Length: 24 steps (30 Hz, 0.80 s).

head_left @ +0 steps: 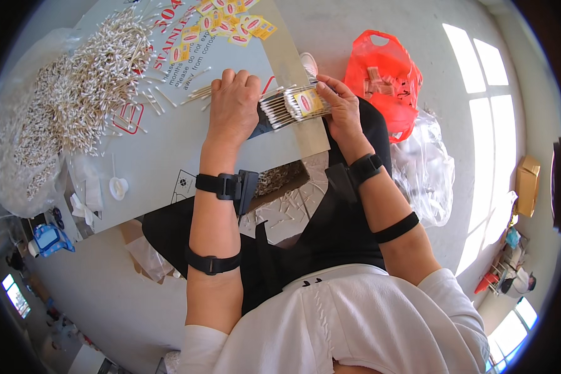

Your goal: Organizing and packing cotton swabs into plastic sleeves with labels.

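A pack of cotton swabs lies in a row at the table's front right edge, with a yellow and red label card on it. My right hand grips the right end of this pack between thumb and fingers. Just left of the pack, my left hand is closed with its knuckles up; whatever its fingers hold is hidden. Loose cotton swabs stick out on the table beside it. A dark strip shows under the pack's left end.
A big heap of cotton swabs covers the table's left on clear plastic. Yellow label cards are scattered at the far side. Below the table edge sits a cardboard box with swabs. A red bag and clear plastic lie on the right.
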Each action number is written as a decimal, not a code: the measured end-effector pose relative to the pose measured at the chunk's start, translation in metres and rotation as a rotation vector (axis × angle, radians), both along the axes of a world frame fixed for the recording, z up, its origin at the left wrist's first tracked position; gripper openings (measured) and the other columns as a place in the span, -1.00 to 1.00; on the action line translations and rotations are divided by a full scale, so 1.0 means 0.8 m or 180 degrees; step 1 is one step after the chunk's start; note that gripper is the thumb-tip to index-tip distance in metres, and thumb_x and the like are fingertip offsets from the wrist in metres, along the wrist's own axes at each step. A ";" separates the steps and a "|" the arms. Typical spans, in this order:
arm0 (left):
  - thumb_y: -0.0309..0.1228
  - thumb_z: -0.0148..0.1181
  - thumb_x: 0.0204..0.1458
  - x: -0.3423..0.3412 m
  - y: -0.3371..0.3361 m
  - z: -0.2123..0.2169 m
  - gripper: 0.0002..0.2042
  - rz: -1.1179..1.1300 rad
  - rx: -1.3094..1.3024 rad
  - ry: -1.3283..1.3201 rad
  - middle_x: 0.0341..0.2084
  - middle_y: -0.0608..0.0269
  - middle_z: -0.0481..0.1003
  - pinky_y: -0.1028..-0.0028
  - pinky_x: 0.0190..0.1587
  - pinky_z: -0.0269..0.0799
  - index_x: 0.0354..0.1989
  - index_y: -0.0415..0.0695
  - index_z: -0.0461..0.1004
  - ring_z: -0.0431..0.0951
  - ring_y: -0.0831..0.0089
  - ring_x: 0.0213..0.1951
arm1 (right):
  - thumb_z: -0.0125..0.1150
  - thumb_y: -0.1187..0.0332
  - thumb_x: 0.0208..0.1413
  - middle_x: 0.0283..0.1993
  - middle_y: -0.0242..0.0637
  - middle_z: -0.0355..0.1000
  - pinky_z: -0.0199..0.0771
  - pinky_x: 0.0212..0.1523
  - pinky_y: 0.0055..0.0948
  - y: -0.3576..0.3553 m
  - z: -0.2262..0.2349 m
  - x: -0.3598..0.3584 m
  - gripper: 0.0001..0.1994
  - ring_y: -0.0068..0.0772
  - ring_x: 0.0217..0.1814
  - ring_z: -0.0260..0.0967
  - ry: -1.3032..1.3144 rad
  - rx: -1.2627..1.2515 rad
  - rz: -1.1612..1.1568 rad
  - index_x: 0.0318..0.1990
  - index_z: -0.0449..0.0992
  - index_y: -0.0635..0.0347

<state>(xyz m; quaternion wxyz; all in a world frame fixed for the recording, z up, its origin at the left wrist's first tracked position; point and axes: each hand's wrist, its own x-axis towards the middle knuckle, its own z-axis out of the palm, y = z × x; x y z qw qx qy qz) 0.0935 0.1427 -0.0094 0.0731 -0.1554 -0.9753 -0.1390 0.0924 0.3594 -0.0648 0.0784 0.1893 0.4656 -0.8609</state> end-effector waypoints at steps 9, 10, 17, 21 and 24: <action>-0.51 0.13 0.01 -0.005 0.003 0.001 -0.95 -0.0097 0.0089 -0.0070 -0.37 0.25 0.39 0.27 -0.08 0.21 -0.42 -0.14 0.37 0.33 0.23 -0.17 | 0.36 0.49 0.06 -0.26 -0.36 0.49 0.52 -0.18 -0.52 -0.007 0.002 0.001 -0.77 -0.55 -0.25 0.44 -0.0079 -0.0052 -0.0046 -0.11 0.57 0.29; -0.51 0.13 0.01 -0.004 0.003 0.002 -0.94 -0.0096 0.0100 -0.0077 -0.37 0.26 0.40 0.27 -0.08 0.20 -0.42 -0.13 0.37 0.33 0.24 -0.17 | 0.36 0.49 0.06 -0.26 -0.36 0.48 0.51 -0.18 -0.52 -0.005 0.000 0.001 -0.77 -0.54 -0.25 0.43 -0.0093 -0.0016 -0.0043 -0.11 0.57 0.29; -0.52 0.14 -0.01 -0.001 -0.004 0.011 -0.93 -0.0278 0.0108 -0.0093 -0.38 0.30 0.39 0.29 -0.08 0.19 -0.43 -0.11 0.36 0.33 0.27 -0.17 | 0.36 0.48 0.07 -0.26 -0.36 0.48 0.51 -0.17 -0.52 -0.006 0.003 0.002 -0.77 -0.54 -0.24 0.43 -0.0076 -0.0065 -0.0063 -0.11 0.57 0.30; -0.64 0.09 -0.15 0.000 0.009 0.010 -0.88 -0.0364 0.0042 0.0086 -0.41 0.29 0.41 0.27 -0.13 0.22 -0.46 -0.13 0.40 0.36 0.26 -0.19 | 0.36 0.48 0.07 -0.26 -0.35 0.48 0.51 -0.17 -0.52 -0.006 0.003 0.002 -0.77 -0.54 -0.24 0.43 -0.0085 -0.0045 -0.0063 -0.11 0.57 0.30; -0.65 0.09 -0.17 -0.001 0.018 0.006 -0.87 -0.0389 0.0080 0.0125 -0.42 0.30 0.41 0.28 -0.15 0.22 -0.45 -0.12 0.41 0.37 0.27 -0.20 | 0.36 0.48 0.06 -0.26 -0.35 0.49 0.51 -0.18 -0.52 -0.006 0.002 0.002 -0.77 -0.55 -0.24 0.43 -0.0090 -0.0020 -0.0058 -0.11 0.57 0.30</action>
